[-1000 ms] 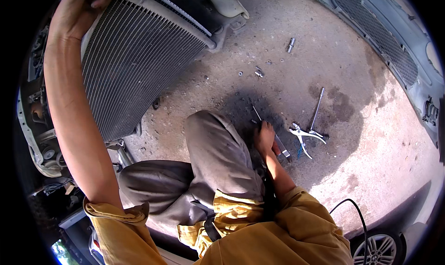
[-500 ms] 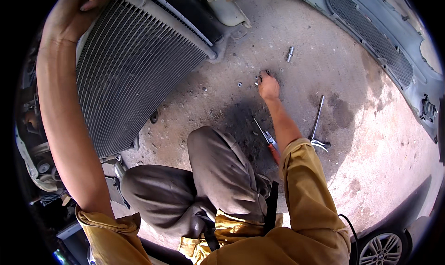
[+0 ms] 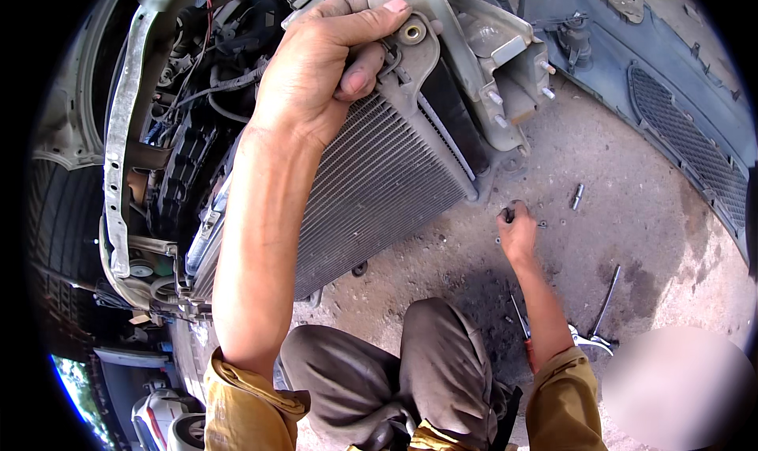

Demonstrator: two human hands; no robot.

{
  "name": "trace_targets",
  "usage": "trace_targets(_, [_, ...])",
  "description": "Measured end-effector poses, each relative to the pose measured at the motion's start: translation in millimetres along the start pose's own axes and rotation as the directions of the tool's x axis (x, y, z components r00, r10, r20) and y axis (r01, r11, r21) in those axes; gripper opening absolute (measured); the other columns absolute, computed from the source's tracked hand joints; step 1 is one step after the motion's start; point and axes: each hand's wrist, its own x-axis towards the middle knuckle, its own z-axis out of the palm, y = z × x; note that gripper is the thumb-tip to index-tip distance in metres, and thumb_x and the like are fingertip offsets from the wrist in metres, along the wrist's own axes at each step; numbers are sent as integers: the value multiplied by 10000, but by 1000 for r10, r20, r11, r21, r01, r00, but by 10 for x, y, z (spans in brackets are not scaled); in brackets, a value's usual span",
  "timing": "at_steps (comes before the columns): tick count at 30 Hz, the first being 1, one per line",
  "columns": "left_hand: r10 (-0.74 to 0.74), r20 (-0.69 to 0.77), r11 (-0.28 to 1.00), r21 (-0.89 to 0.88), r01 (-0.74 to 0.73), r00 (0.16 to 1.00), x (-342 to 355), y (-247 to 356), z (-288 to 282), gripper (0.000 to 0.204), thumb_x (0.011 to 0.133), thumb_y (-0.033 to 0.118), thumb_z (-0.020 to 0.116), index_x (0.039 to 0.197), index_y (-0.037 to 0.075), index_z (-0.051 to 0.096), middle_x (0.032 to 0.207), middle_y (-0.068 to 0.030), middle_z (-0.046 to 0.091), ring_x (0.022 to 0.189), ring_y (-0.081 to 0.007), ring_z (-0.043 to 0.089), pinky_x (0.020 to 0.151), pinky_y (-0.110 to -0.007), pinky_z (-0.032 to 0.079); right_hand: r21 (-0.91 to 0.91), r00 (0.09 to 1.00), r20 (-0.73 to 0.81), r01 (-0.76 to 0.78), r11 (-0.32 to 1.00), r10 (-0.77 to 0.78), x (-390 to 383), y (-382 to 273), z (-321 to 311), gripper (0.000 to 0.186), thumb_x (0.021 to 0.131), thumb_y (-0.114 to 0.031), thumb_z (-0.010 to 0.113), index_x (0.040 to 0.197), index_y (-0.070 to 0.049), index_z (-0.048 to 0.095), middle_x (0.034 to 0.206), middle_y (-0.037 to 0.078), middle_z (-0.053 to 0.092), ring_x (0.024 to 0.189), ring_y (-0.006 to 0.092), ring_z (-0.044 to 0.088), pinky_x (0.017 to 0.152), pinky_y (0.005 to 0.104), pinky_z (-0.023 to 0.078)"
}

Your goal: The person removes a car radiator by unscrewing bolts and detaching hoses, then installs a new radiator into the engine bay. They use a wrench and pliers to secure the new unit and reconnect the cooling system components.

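My left hand [image 3: 332, 56] is closed on a metal bracket [image 3: 414, 60] with a bushing, at the top of the finned radiator [image 3: 387, 179]. My right hand [image 3: 515, 230] is down by the concrete floor, fingers closed around something small and dark that I cannot make out. Small washers [image 3: 542, 224] lie beside it and a metal socket [image 3: 578, 197] farther right. Below, partly behind my right forearm, lie an orange-handled screwdriver [image 3: 527, 348], pliers [image 3: 588, 339] and a long extension bar [image 3: 608, 301].
The car's open front [image 3: 166, 135], with hoses and wiring, fills the left. A metal mount with studs [image 3: 505, 64] is at the top centre. A detached bumper with mesh grille [image 3: 679, 143] lies along the right. Another vehicle [image 3: 170, 419] shows at lower left.
My right hand has moved from beside the screwdriver out to the small parts farther forward and closed there. The view has tilted up toward my left hand, which stays on the bracket.
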Motion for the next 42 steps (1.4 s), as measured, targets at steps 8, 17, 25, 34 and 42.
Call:
trace_targets(8, [-42, 25, 997, -59, 43, 999, 0, -47, -35, 159, 1001, 147, 547, 1044, 11, 617, 925, -45, 695, 391, 27, 344, 361, -113, 254, 909, 933, -360, 353, 223, -9, 130, -2283, -1422, 194, 891, 31, 666, 1082, 48, 632, 967, 62, 685, 774, 99, 660, 650, 222, 523])
trace_targets(17, [-27, -14, 998, -56, 27, 1000, -15, 3, -18, 133, 977, 158, 592, 1001, 28, 612, 792, 11, 626, 392, 15, 336, 353, -133, 248, 774, 812, -572, 581, 250, -115, 457, -3035, -1511, 187, 909, 23, 651, 1092, 52, 625, 950, 90, 691, 755, 91, 645, 642, 217, 517])
trace_targets(25, [-62, -94, 987, -152, 48, 994, -36, -1, 30, 180, 928, 132, 656, 1027, -8, 603, 725, 21, 586, 420, -16, 342, 390, -185, 237, 223, 599, -716, 682, 697, -358, 488, -3136, -1732, 124, 876, -6, 666, 989, 38, 635, 873, 186, 674, 762, 296, 696, 668, 361, 562])
trace_targets(34, [1, -3, 985, -171, -1, 1000, 168, -288, -243, 148, 977, 190, 594, 1039, 56, 577, 673, 64, 542, 391, 11, 320, 352, -181, 191, -121, 748, -486, 455, 882, -453, 439, -3315, -1818, 104, 908, -50, 555, 936, 41, 514, 849, 213, 601, 757, 368, 661, 655, 418, 556])
trace_targets(42, [44, -59, 956, -288, -59, 997, 364, -562, -118, 131, 947, 146, 642, 1019, 49, 591, 771, 23, 618, 445, -6, 401, 379, -194, 242, 281, 889, -458, 123, 952, 20, 464, -3479, -1824, 311, 1012, -260, 464, 901, 14, 559, 799, 296, 649, 765, 466, 648, 656, 555, 503])
